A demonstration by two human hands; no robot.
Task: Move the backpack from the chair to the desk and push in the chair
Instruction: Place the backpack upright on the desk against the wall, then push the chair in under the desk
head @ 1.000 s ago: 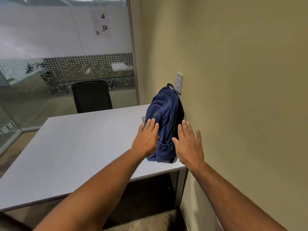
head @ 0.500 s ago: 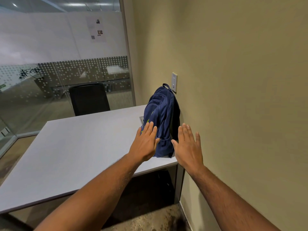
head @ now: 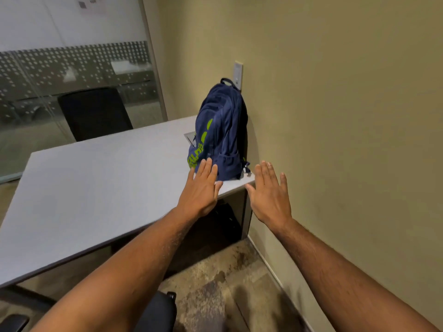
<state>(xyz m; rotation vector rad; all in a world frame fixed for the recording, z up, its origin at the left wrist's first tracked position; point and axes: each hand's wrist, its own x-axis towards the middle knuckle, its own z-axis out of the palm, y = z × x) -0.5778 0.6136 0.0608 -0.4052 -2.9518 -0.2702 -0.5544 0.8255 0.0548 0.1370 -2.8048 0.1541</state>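
Note:
A navy backpack (head: 221,130) with green lettering stands upright on the near right corner of the grey desk (head: 96,188), leaning against the wall. My left hand (head: 201,190) hovers flat and open just in front of its base, fingers apart, holding nothing. My right hand (head: 269,195) is open too, beyond the desk's corner, near the wall. Neither hand touches the backpack. At the bottom edge a black chair (head: 158,312) shows only as a dark part under my left arm.
The beige wall (head: 335,116) runs close along the right, with a wall plate (head: 238,74) behind the backpack. A second black chair (head: 93,113) stands at the desk's far side, before a glass partition (head: 72,68). Patterned carpet (head: 227,283) lies below.
Both hands have drawn back from the backpack toward me and now hang free in front of it. The view has tilted down, bringing the floor and the near chair into sight.

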